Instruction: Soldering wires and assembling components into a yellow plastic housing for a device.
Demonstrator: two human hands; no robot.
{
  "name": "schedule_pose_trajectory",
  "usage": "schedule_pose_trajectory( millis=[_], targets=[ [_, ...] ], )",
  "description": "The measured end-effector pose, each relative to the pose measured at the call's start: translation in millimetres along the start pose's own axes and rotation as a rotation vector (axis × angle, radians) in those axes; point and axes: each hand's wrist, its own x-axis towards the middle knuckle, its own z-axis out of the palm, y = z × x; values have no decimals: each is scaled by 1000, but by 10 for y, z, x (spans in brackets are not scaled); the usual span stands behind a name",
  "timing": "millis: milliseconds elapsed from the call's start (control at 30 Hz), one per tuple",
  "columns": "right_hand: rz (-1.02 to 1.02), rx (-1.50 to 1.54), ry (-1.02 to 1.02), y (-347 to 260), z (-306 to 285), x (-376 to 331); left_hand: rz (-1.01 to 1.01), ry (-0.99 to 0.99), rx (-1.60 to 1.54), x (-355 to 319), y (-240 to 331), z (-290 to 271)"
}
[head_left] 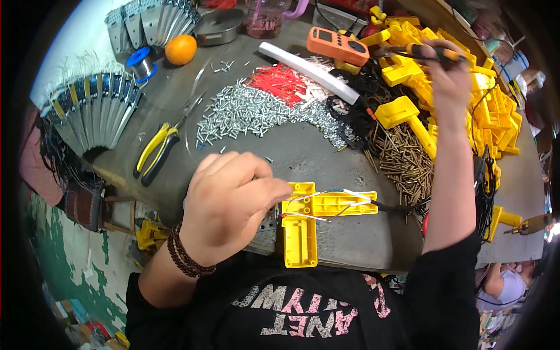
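Observation:
My left hand is closed in a pinch, its fingertips at the upper left corner of an opened yellow plastic housing. What those fingers hold, if anything, is hidden. A matching yellow handle half extends right from the housing, with thin white, red and dark wires across it and a black cable leading off to the right. At the far right my right hand is wrapped round a tool with a black-and-orange handle. The tool lies crosswise above a heap of yellow plastic parts; its exact kind is unclear.
Silver screws, red pieces and brass-coloured pins lie in piles across the middle. A white bar and orange multimeter sit behind. Yellow-handled pliers, a solder spool and an orange are left.

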Motion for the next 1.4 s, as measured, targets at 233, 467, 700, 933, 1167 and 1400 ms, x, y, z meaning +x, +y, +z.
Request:
schedule_pose_trajectory(
  millis=[233,467,700,933,1167,1400],
  targets=[
    [346,536,231,-707,9,-730,30,-7,55,143,65,98],
    [594,658,68,-523,284,-936,8,-22,101,158,81,144],
    [757,760,59,-381,319,-956,-6,0,94,169,91,194],
    [773,754,39,-336,337,-979,-6,-7,98,171,87,215],
    [777,786,28,-325,327,-985,-5,-16,106,188,103,243],
    [767,784,33,-316,341,-987,-14,-13,99,181,89,264]
  ],
)
